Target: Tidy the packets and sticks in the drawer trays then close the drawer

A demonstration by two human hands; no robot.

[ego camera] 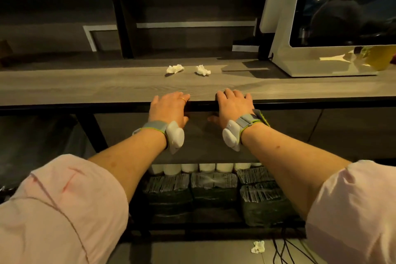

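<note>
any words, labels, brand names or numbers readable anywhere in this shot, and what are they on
No text can be read anywhere in this view.
monitor: screen dark, reflections only, no brand mark visible.
small white box left of the monitor's base: any print is too blurred to read.
wrapped bundles: fine striped pattern, too small to read as text.
wrist bands: no legible mark.

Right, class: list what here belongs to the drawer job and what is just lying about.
Job: drawer front, left hand, right hand.
Lying about: left tissue, right tissue, both on the counter; screen; wrapped bundles below; paper scrap on the floor.
</note>
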